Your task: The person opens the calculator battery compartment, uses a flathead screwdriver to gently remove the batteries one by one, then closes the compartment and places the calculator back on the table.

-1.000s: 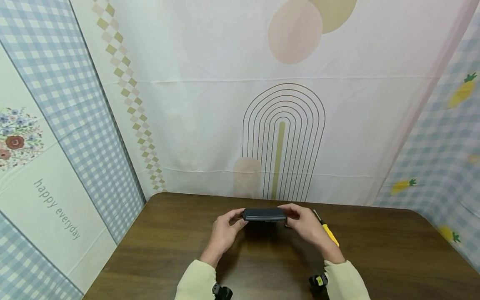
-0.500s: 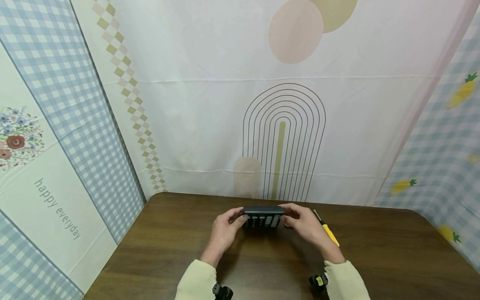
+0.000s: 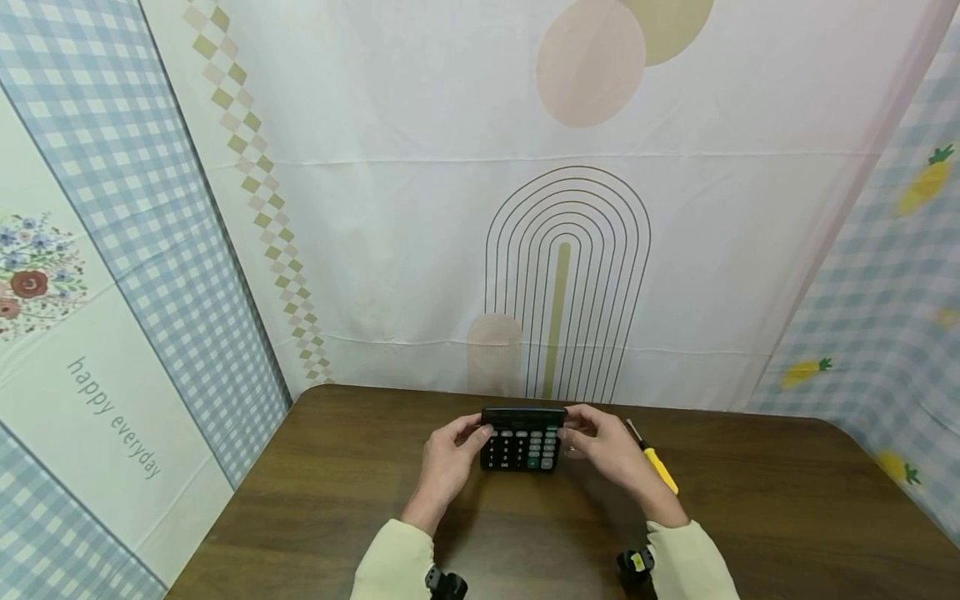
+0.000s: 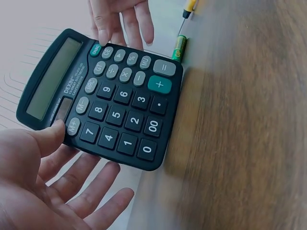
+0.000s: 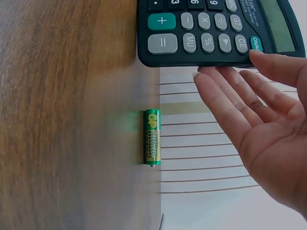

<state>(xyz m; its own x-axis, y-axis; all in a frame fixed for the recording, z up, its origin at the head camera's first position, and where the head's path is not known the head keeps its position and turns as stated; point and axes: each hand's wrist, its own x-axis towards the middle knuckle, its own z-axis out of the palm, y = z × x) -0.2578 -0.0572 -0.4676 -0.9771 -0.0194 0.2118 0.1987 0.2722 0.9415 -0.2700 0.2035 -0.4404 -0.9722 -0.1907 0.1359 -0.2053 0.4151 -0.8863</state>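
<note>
A black desk calculator stands nearly upright in both hands, its keys and display facing the person. My left hand pinches one side, thumb on the front edge by the M+ key and fingers behind, as the left wrist view shows. On the other side my right hand pinches the edge, its thumb by the green ON/AC key and its fingers spread behind. Close by the right hand, a green GP battery is on the wooden table.
A screwdriver with a yellow handle lies right of the right hand, shaft pointing away. Beyond the table's far edge hangs a white printed cloth. Checked cloths hang at the sides.
The calculator has been tilted in both hands, from showing only its thin top edge to showing its keypad. The hands have barely shifted. The screwdriver has stayed put.
</note>
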